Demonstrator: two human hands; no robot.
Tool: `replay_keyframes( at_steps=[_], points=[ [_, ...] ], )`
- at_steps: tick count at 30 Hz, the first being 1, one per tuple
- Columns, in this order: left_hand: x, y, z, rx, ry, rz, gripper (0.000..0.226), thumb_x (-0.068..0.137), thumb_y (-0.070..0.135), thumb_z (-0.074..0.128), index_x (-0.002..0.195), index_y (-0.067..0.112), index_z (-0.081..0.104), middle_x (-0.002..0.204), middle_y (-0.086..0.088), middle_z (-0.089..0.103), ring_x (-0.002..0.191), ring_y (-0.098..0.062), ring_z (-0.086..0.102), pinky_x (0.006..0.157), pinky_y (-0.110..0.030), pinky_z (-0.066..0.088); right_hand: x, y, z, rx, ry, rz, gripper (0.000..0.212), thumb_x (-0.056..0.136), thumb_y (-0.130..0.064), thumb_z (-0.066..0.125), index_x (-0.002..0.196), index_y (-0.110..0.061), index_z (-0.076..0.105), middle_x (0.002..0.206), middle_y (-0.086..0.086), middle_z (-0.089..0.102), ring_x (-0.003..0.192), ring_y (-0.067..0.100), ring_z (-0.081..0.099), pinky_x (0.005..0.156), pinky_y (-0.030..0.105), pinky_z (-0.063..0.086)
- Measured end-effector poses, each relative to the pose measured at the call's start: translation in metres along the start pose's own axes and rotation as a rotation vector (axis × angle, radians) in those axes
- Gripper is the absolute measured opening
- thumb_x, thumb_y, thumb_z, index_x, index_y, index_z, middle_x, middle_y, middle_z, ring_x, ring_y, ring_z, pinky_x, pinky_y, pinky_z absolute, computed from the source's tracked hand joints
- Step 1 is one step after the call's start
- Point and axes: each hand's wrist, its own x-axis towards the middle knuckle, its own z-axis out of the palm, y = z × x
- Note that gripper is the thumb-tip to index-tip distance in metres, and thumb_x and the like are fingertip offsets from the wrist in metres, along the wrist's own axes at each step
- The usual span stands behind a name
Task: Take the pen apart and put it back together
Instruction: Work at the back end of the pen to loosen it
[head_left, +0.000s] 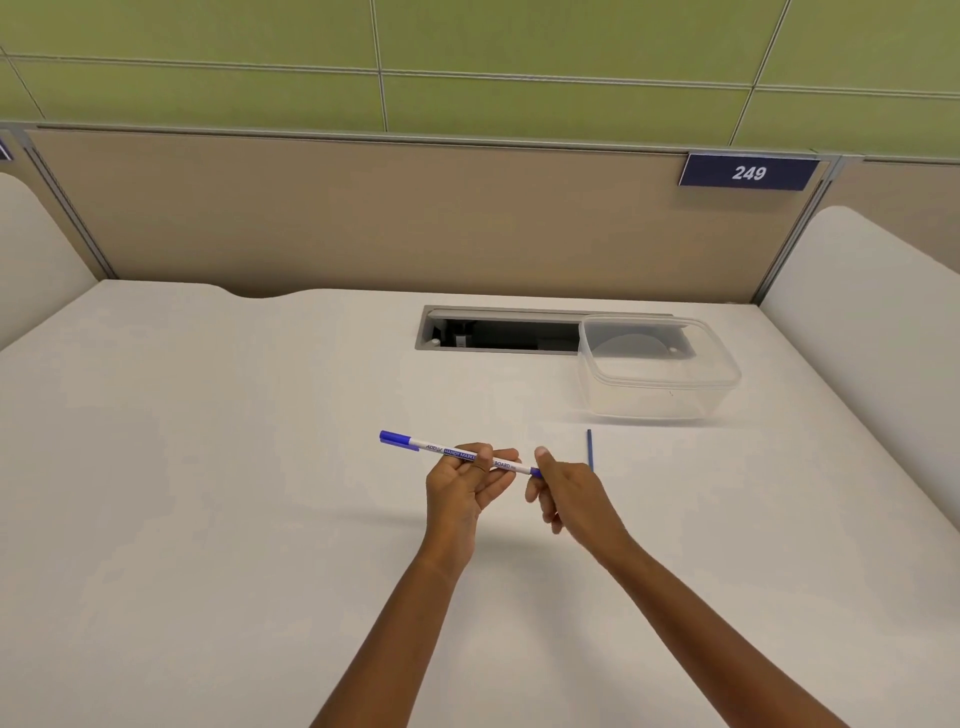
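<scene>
Left hand grips the marker pen mid-barrel, right hand pinches its blue right end, both above the white desk. Pen lies near-horizontal, capped end pointing left. Thin blue refill just beyond right hand; clear plastic container, cable tray, beige partition behind.

The whiteboard marker was white with blue printing and a blue cap on its left end. It was held nearly level above the desk. A thin blue refill lay on the desk, just beside its right end.
</scene>
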Motion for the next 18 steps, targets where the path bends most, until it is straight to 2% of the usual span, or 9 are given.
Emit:
replay_keyframes(
  at_steps=[3,5,7,10,12,14,15,18],
  points=[
    [0.0006,0.0017,-0.0013,-0.008,0.020,-0.005,0.011,0.091,0.007,0.049,0.084,0.006,0.059,0.071,-0.004,0.076,0.070,-0.019,0.073,0.061,-0.020,0.058,-0.0044,0.0072,-0.0018,-0.404,0.117,-0.323,0.020,0.090,-0.037,0.049,0.082,-0.019,0.054,0.065,-0.004,0.053,0.061,0.014,0.051,0.059,0.030,0.043],
    [0.0006,0.0024,-0.0014,-0.012,0.029,-0.004,0.012,0.091,0.007,0.049,0.084,0.006,0.059,0.070,-0.004,0.076,0.070,-0.019,0.073,0.060,-0.020,0.058,-0.0056,0.0105,-0.0024,-0.613,0.168,-0.449,0.016,0.088,-0.032,0.055,0.095,-0.017,0.055,0.081,-0.001,0.057,0.073,0.017,0.055,0.062,0.031,0.045],
    [0.0001,0.0027,-0.0009,-0.008,0.027,-0.005,0.012,0.091,0.007,0.049,0.084,0.006,0.059,0.070,-0.004,0.076,0.070,-0.019,0.073,0.059,-0.020,0.058,-0.0068,0.0090,-0.0026,-0.760,0.217,-0.568,0.014,0.086,-0.023,0.059,0.092,-0.010,0.059,0.082,0.006,0.060,0.074,0.024,0.058,0.055,0.033,0.046],
    [-0.0010,0.0027,-0.0009,-0.024,0.030,-0.017,0.011,0.090,0.007,0.049,0.083,0.006,0.059,0.072,-0.006,0.075,0.069,-0.019,0.073,0.059,-0.021,0.058,-0.0058,0.0092,-0.0048,-0.872,0.281,-0.721,0.010,0.074,-0.011,0.072,0.073,-0.005,0.064,0.062,0.009,0.060,0.055,0.027,0.057,0.036,0.025,0.040],
    [-0.0015,0.0031,-0.0012,-0.037,0.027,-0.023,0.012,0.091,0.006,0.049,0.083,0.006,0.058,0.072,-0.006,0.075,0.069,-0.019,0.073,0.060,-0.021,0.058,-0.0040,0.0092,-0.0052,-0.809,0.261,-0.716,0.007,0.077,-0.010,0.068,0.075,-0.004,0.066,0.064,0.012,0.060,0.058,0.028,0.057,0.041,0.028,0.041],
    [-0.0019,0.0033,-0.0010,-0.037,0.015,-0.019,0.012,0.091,0.006,0.048,0.083,0.006,0.057,0.070,-0.005,0.076,0.069,-0.019,0.073,0.060,-0.021,0.058,-0.0012,0.0108,-0.0046,-0.644,0.212,-0.599,0.013,0.086,-0.013,0.058,0.080,-0.004,0.066,0.071,0.014,0.059,0.069,0.027,0.054,0.056,0.033,0.040],
    [-0.0021,0.0036,-0.0010,-0.034,0.008,-0.014,0.012,0.091,0.006,0.048,0.083,0.006,0.057,0.070,-0.005,0.076,0.069,-0.019,0.073,0.060,-0.020,0.058,-0.0002,0.0114,-0.0041,-0.551,0.185,-0.523,0.017,0.089,-0.015,0.054,0.077,-0.007,0.065,0.071,0.013,0.058,0.070,0.025,0.051,0.061,0.031,0.037],
    [-0.0023,0.0047,0.0000,-0.026,-0.010,-0.003,0.012,0.091,0.006,0.049,0.082,0.006,0.057,0.070,-0.005,0.076,0.070,-0.019,0.073,0.059,-0.020,0.058,0.0004,0.0072,-0.0021,-0.252,0.106,-0.309,0.037,0.091,-0.019,0.050,0.054,-0.019,0.051,0.052,-0.001,0.043,0.053,0.016,0.039,0.053,0.026,0.029]
  ],
)
